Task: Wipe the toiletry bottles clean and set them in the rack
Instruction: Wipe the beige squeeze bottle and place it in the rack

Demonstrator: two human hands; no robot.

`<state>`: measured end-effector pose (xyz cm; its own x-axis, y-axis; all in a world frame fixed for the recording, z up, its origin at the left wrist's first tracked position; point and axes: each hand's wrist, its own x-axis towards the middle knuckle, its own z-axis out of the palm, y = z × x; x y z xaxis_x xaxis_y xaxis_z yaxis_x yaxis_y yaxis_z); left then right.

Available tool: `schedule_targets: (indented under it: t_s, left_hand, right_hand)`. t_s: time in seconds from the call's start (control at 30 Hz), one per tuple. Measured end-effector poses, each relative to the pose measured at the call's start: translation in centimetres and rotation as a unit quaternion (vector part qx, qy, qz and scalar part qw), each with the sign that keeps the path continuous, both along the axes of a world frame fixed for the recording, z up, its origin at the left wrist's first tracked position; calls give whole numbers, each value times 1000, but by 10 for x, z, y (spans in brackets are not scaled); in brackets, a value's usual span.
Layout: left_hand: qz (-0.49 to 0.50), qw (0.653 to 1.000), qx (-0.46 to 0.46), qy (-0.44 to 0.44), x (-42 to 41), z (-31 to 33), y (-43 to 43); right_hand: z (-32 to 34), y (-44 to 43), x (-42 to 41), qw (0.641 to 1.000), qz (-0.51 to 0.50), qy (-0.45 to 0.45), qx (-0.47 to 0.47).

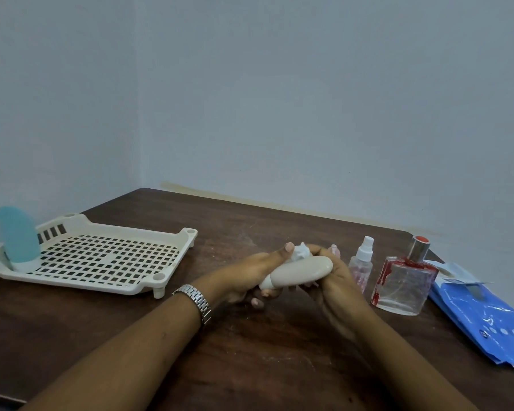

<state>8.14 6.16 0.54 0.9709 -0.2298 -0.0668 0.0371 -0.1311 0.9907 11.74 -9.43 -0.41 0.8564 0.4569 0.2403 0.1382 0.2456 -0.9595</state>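
At twelve o'clock, the beige bottle lies sideways. The left hand grips its cap end, the right hand curls round its base, wipe wadded on top. At nine o'clock, the rack — blue bottle standing inside.

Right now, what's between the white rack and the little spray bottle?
The head view shows the left hand and right hand there, gripping the beige bottle and a white wipe.

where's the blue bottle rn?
Head view, far left: the blue bottle stands upright on its white cap in the left end of the white rack.
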Motion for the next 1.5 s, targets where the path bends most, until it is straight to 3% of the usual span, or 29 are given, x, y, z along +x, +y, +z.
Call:
schedule_targets:
  t_s: [0.13,0.57,0.67,0.77,0.97,1.1,1.23,1.5]
  left_hand:
    - [21,999,19,-19,-1,0,-5]
    - [93,994,22,-44,3,2,-5]
    - [113,993,27,-37,5,0,0]
    - [134,990,19,-37,6,0,1]
    - [190,981,-17,-40,9,-5,-4]
    - [192,978,-68,-46,11,-7,-10]
    - [128,985,-111,-36,11,-12,-16]
    - [144,978,-124,-84,18,-17,-16]
  right_hand:
    - [1,0,1,1000,6,-7,-22]
    - [4,-1,10,989,-1,59,133]
    - [5,-4,8,993,-21,0,119]
    - [4,-7,10,985,-104,-132,38]
    - [-1,-10,12,888,-251,-376,-84]
    - [-6,-6,10,864,-288,-400,-108]
    - [-13,3,7,846,-299,-421,-135]
    - [-15,6,0,886,-193,-396,-144]
